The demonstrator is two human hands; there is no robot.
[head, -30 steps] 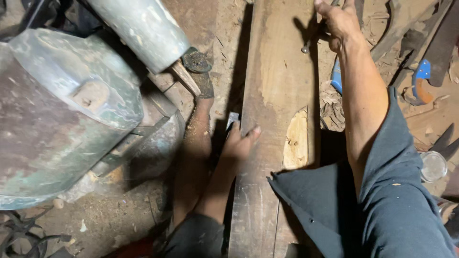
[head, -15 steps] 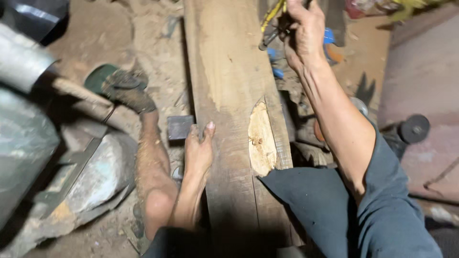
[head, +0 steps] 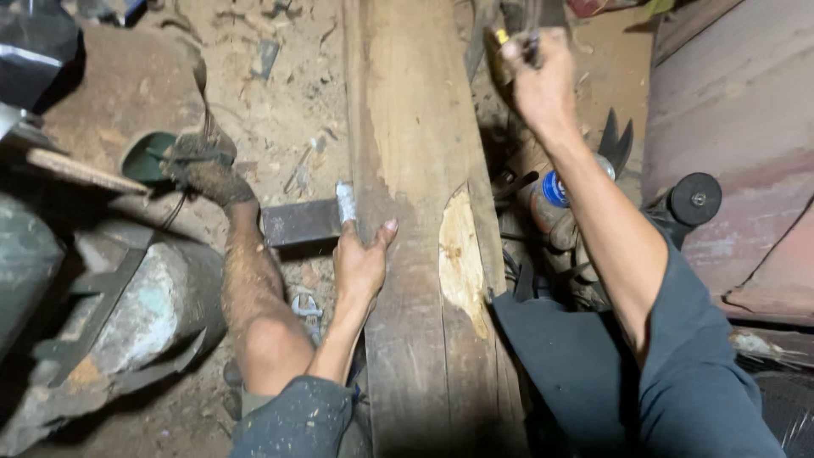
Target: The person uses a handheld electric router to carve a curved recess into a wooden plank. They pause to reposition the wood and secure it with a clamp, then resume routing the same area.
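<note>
Dusty earthen workshop floor (head: 288, 93), littered with chips and scrap. Long rough wooden plank (head: 415, 127) runs lengthwise up the frame centre, with a pale chipped patch (head: 462, 259) near its right edge. Left hand (head: 360, 263) lies flat against the plank's left edge, fingers extended, not clenched, thumb on the top face. Just beside the fingertips: a dark rectangular metal bar (head: 301, 222) on the ground, butting the plank. Right hand (head: 538, 76) raised beyond the plank's right side, clenched around a thin dark tool (head: 530, 30); tool type cannot be told. Bare lower leg (head: 246, 288) left of the plank. Blue-capped container (head: 555, 188) and black disc (head: 695, 199) lie to the right.
</note>
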